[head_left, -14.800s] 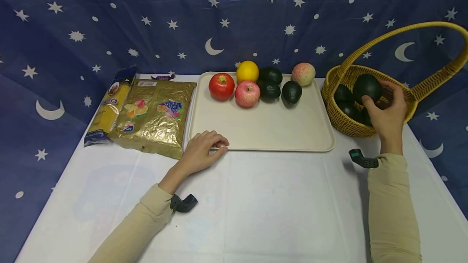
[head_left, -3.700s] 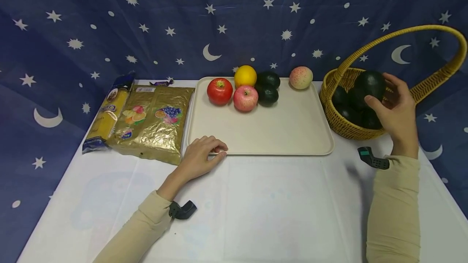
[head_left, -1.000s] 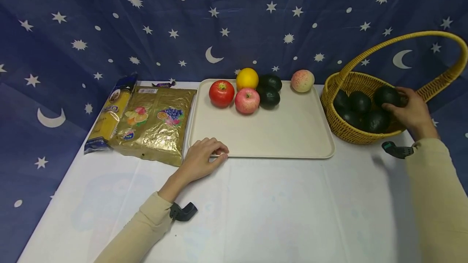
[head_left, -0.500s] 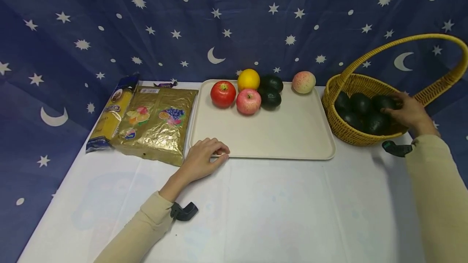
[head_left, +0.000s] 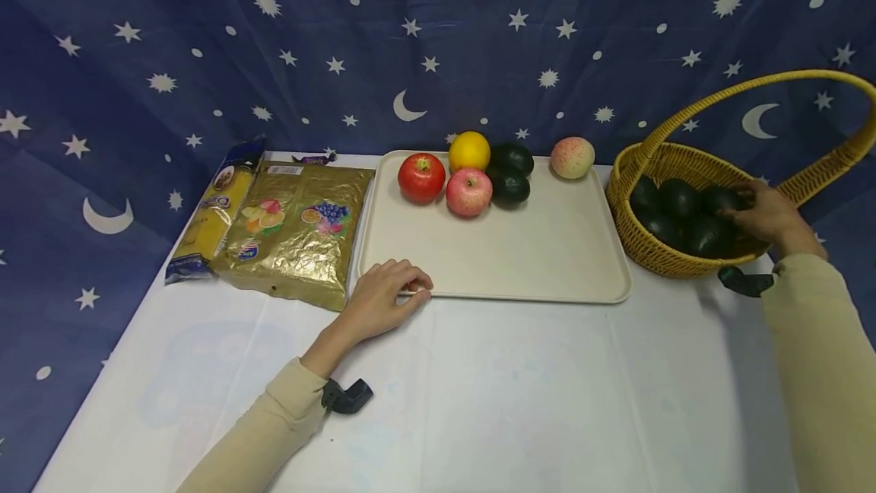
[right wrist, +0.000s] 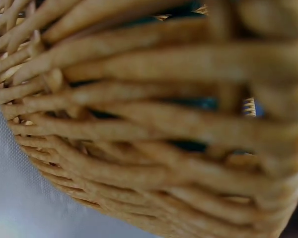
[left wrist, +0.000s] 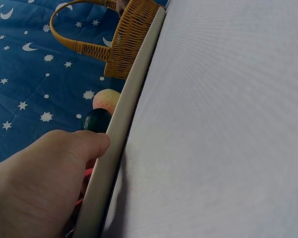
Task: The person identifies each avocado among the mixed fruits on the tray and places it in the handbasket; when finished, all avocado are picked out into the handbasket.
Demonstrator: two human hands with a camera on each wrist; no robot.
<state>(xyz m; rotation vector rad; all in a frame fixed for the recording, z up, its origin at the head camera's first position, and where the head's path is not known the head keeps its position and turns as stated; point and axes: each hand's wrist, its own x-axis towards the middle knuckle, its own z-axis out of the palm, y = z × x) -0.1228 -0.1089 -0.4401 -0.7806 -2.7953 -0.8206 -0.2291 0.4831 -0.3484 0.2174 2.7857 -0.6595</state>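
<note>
Left hand (head_left: 385, 297): fingers loosely bent on the near rim of the tray (head_left: 547, 272), gripping nothing; leaning harder there might tilt it.
Right hand (head_left: 776, 213): right of the tray, thumb and fingers round an avocado (head_left: 715, 198); how firmly, I cannot tell.
Avocado's place: in the basket (head_left: 646, 242), just beyond the tray's right end; a careless release could roll it into the others, since all are rounded.
Handle (head_left: 807, 74): arches above the basket; a wrist catching it might tip everything towards the tray. Its right side meets the frame edge.
Apple (head_left: 468, 192): on the tray's far half; a bump could start it rolling.
Obscured: far fingertips, the pile's underside; the right wrist view is mostly blurred weave.
</note>
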